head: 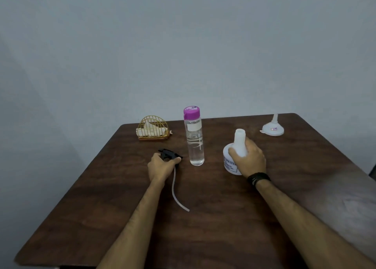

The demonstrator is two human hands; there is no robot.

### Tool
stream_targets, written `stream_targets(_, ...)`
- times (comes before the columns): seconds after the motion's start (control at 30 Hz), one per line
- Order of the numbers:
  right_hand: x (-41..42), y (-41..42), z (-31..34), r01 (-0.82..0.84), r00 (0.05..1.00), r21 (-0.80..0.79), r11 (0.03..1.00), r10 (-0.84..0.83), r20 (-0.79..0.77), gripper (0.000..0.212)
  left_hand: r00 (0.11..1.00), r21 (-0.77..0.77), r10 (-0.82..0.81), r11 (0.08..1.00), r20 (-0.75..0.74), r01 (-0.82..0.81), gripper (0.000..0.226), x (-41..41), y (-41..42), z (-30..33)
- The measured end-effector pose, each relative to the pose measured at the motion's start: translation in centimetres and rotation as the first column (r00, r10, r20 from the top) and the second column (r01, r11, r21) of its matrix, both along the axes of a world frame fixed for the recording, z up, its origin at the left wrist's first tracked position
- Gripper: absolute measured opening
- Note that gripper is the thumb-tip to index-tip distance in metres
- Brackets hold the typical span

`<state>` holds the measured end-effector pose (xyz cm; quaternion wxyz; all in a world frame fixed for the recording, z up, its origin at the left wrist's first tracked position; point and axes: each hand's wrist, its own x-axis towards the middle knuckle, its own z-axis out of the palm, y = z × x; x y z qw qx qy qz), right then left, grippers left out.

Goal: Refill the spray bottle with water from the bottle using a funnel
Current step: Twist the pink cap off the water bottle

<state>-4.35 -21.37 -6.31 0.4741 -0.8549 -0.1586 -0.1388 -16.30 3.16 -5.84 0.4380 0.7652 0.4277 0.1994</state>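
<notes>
The spray bottle [234,156] is white and squat, with a round body, a narrow neck standing open at the top, and a printed label low on its front; it stands upright on the dark wooden table [203,238], right of centre. Its black trigger head [169,154] is off, lying on the table to the left, with a pale, curved dip tube [176,189] trailing from it toward the near edge. The right hand [249,159], with a dark band at the wrist, wraps the bottle from its right side where the neck meets the shoulder, fingers curled round it. The left hand [161,165] grips the trigger head, fingers closed over it, resting on the table. Between the two hands stands the water bottle [194,136], tall and clear, mostly full, its purple cap on; it is just beside the left hand and a little apart from the spray bottle. The white funnel [273,127] sits mouth-down, spout up, near the far right edge of the table, well apart from both hands. A gold wire holder [152,128] with pale cloth or paper in it sits by the far left edge. The near half of the table is bare wood apart from the forearms and tube, and there is open surface to the right of the spray bottle out to the table's right edge. A plain pale wall [183,45] rises behind.
</notes>
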Motion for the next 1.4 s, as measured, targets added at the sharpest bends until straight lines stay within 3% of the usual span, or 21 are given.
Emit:
stream_targets(0.17,-0.1,0.0,0.2,0.001,1.0,-0.008,1.0,0.0,0.008,0.031,0.982,0.348,0.03,0.937,-0.188,0.038,0.103,0.0,-0.5,-0.1)
stream_targets(0.33,0.0,-0.3,0.5,-0.015,1.0,-0.053,0.998,0.016,0.011,0.032,0.971,0.382,0.018,0.921,-0.24,0.077,0.115,0.0,-0.9,0.9)
stream_targets(0.4,0.3,-0.5,0.6,-0.037,0.999,-0.091,0.995,0.039,0.021,0.036,0.99,0.404,-0.032,0.911,-0.135,0.085,0.11,0.3,-1.1,1.9)
stream_targets(0.47,0.6,-0.7,0.6,-0.077,0.997,-0.107,0.991,0.079,0.015,0.045,0.985,0.43,-0.16,0.895,0.066,0.117,0.105,0.8,-1.2,3.4)
stream_targets(0.53,0.7,-0.8,0.6,-0.042,0.997,-0.067,0.997,0.047,0.063,0.065,0.9,0.381,-0.344,0.895,0.266,0.23,0.104,1.2,-1.6,5.4)
stream_targets(0.6,0.2,-0.6,0.6,0.051,0.968,0.008,0.999,-0.051,0.247,0.075,0.796,0.35,-0.458,0.877,0.396,0.331,0.099,1.7,-2.0,7.7)
stream_targets(0.67,-1.1,0.3,1.5,0.071,0.881,0.085,0.994,-0.103,0.462,0.063,0.74,0.337,-0.495,0.865,0.455,0.371,0.092,2.4,-2.5,9.9)
stream_targets(0.77,-3.9,3.2,3.8,-0.122,0.791,0.092,0.988,0.041,0.611,0.041,0.732,0.348,-0.574,0.815,0.367,0.464,0.081,3.6,-3.2,12.0)
stream_targets(0.87,-5.9,6.6,5.4,-0.337,0.825,0.071,0.939,0.259,0.502,0.049,0.739,0.418,-0.625,0.759,0.252,0.499,0.059,4.2,-4.1,12.3)
stream_targets(1.0,-5.7,9.4,5.7,-0.318,0.944,0.226,0.921,0.287,0.162,0.084,0.717,0.424,-0.647,0.744,0.26,0.517,0.045,4.2,-3.8,12.3)
stream_targets(1.1,-4.7,9.6,5.9,-0.354,0.916,0.3,0.886,0.393,-0.08,0.069,0.633,0.398,-0.742,0.66,0.219,0.636,0.05,3.9,-3.2,12.4)
stream_targets(1.2,-3.8,9.1,5.3,-0.387,0.904,0.241,0.89,0.417,-0.089,0.05,0.617,0.43,-0.754,0.645,0.225,0.632,0.053,3.7,-3.5,12.2)
stream_targets(1.4,-3.3,9.3,4.8,-0.389,0.91,0.184,0.902,0.407,-0.071,0.049,0.716,0.48,-0.642,0.736,0.273,0.477,0.057,3.8,-4.3,11.5)
